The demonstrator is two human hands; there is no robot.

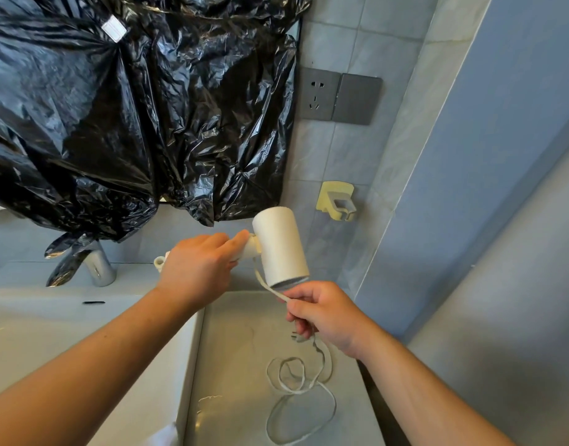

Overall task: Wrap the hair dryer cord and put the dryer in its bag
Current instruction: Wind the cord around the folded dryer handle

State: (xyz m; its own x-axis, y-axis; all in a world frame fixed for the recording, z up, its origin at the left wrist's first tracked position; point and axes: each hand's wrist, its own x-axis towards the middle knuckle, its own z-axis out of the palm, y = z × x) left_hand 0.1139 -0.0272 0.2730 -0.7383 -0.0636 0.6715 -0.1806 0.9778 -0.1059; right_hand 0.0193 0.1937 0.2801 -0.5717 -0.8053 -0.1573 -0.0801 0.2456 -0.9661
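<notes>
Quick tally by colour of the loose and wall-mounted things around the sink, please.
White: 2, hair dryer, cord
Black: 1, plastic sheet
Grey: 2, outlet, switch plate
Yellowish: 1, wall holder
Chrome: 1, faucet
Total: 7

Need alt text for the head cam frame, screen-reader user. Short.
Over a pale bathroom counter, the left hand holds a white cylindrical hair dryer by its handle while the right hand pinches its flat white cord, whose slack lies looped on the counter. Crinkled black plastic sheeting hangs behind; a grey wall socket sits to its right.
</notes>
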